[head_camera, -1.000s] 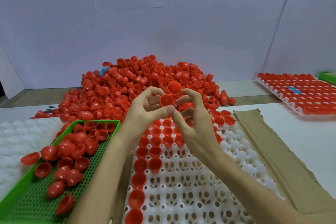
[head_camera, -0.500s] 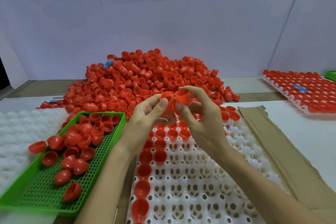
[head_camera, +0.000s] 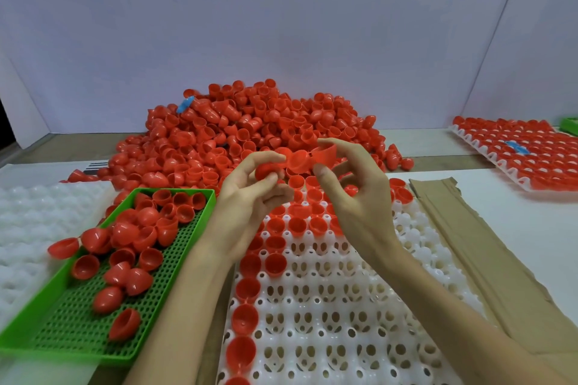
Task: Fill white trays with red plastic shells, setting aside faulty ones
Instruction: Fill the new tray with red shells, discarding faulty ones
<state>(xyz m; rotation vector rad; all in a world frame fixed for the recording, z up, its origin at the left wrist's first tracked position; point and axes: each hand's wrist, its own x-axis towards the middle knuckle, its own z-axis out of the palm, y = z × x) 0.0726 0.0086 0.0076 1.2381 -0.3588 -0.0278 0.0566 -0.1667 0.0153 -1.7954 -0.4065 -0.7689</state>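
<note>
While both hands are held up together over the white tray (head_camera: 344,306), a hinged pair of red shells (head_camera: 305,158) is pinched between them. The left hand (head_camera: 247,206) grips one cup in curled fingertips; the right hand (head_camera: 356,200) pinches the other between thumb and forefinger. I cannot tell whether the left hand also holds a separate shell.

Step, as judged: inspection before placing.

Tray state: far rows and left column seated, most sockets open.

Next move calls for a verdict. A sound pair goes open side up into a free socket beside the seated ones. A faulty one goes left into the green tray (head_camera: 68,355), which already holds rejects.
</note>
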